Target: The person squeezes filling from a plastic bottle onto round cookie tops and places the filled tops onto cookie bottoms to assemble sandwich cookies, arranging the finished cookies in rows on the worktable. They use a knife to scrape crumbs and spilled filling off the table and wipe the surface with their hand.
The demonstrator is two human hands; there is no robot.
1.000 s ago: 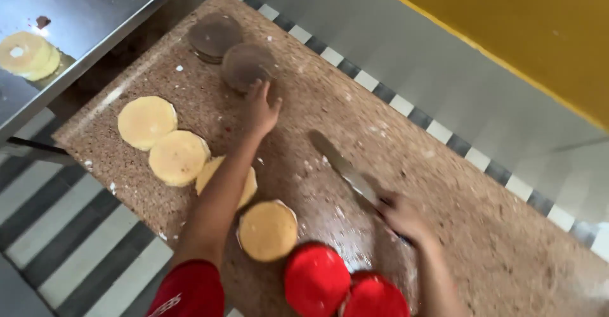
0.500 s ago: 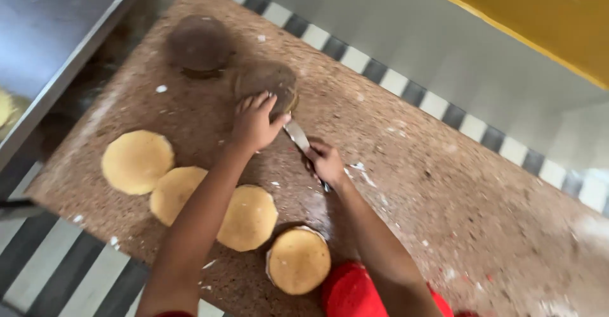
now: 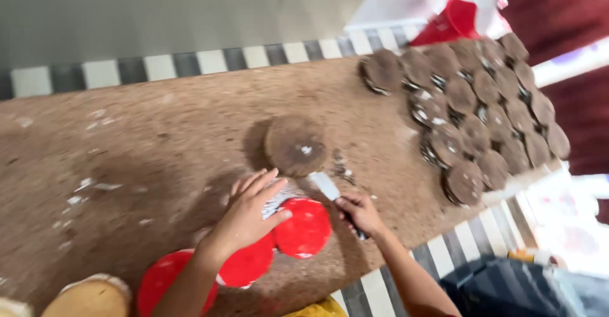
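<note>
Presently, left hand lies flat, fingers spread, on a red disc on the counter. Brown cake round at its 1 o'clock. Right hand clamps a knife. Risk: blade nearing fingers could nick them.

Speckled brown stone counter with a dull polish, glossy red discs (plastic by their sheen), matt crumbly dark brown cake rounds, smooth pale metal spatula blade, white cream smears
</note>
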